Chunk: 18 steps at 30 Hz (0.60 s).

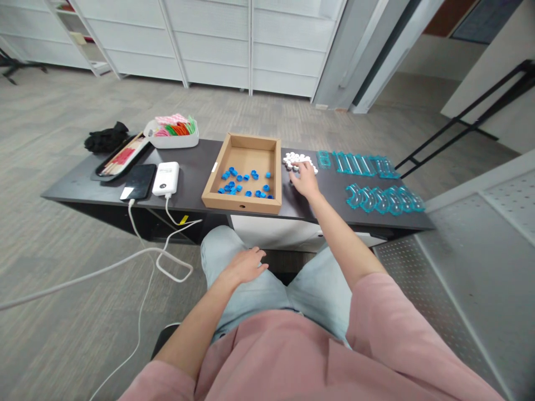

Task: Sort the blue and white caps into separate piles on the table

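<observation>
My right hand [305,179] reaches onto the dark table [79,181], its fingers curled down into a pile of small white caps [295,159] just right of a shallow cardboard box [244,174]. Whether the fingers grip a cap is hidden. Inside the box lie several blue caps [244,184]. My left hand [247,264] rests flat on my left knee, fingers relaxed and holding nothing.
Rows of clear teal tubes [361,165] and curved teal pieces [384,199] lie right of the white caps. On the left are a phone [140,181], a white power bank [166,178] with cables, a black tray of sticks [121,157], a white tub [173,133] and black cloth [106,137].
</observation>
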Motion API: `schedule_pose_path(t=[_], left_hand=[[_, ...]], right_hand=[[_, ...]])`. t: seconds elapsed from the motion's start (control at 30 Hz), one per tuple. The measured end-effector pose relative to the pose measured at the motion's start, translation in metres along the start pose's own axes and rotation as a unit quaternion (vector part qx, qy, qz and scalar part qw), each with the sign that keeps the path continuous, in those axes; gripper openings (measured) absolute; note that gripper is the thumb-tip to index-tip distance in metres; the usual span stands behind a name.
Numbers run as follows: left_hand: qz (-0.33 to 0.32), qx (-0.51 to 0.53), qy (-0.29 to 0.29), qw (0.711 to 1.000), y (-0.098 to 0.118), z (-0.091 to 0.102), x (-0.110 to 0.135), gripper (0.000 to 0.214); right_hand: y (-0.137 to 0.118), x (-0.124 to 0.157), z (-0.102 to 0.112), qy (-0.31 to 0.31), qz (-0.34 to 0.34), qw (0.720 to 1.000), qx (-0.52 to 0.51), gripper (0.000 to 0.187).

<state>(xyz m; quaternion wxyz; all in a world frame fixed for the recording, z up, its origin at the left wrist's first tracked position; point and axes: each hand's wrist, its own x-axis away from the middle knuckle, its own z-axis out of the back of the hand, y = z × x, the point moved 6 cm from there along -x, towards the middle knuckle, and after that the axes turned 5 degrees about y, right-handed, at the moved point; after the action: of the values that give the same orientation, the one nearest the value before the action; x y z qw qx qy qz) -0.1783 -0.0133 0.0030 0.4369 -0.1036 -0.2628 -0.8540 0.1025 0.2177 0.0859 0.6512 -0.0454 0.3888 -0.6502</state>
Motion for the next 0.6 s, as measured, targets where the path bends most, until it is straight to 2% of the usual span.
schedule_pose_path(t=[0.07,0.13,0.2,0.27,0.33,0.4,0.47,0.53,0.6], left_hand=[[0.001,0.0,-0.003,1.0,0.0,0.0,0.0,0.053],[0.003,-0.001,-0.005,1.0,-0.002,-0.001,-0.001,0.054],[0.006,-0.001,-0.007,1.0,-0.004,-0.002,-0.002,0.055],[0.009,0.0,-0.008,1.0,-0.004,-0.003,-0.002,0.055],[0.011,0.002,-0.01,1.0,-0.003,-0.003,-0.003,0.055],[0.011,0.003,-0.014,1.0,-0.002,-0.004,-0.003,0.055],[0.011,0.003,-0.018,1.0,0.0,-0.004,-0.004,0.056],[0.012,0.003,-0.02,1.0,-0.001,-0.005,-0.004,0.056],[0.013,0.003,-0.02,1.0,-0.002,-0.006,-0.005,0.056]], right_hand=[[0.014,0.011,-0.005,-0.04,-0.014,0.999,0.029,0.035],[0.021,0.017,-0.01,-0.065,-0.029,0.997,0.016,0.03],[0.021,0.016,-0.011,-0.047,-0.047,0.997,-0.031,0.028],[0.014,0.009,-0.009,-0.001,-0.049,0.994,-0.093,0.03],[-0.002,0.0,-0.009,0.019,-0.014,0.989,-0.149,0.037],[-0.02,-0.008,-0.011,0.005,0.037,0.983,-0.177,0.044],[-0.027,-0.014,-0.01,0.0,0.061,0.983,-0.176,0.045],[-0.018,-0.017,-0.004,0.02,0.039,0.988,-0.146,0.039],[0.002,-0.015,0.004,0.04,-0.005,0.996,-0.084,0.036]])
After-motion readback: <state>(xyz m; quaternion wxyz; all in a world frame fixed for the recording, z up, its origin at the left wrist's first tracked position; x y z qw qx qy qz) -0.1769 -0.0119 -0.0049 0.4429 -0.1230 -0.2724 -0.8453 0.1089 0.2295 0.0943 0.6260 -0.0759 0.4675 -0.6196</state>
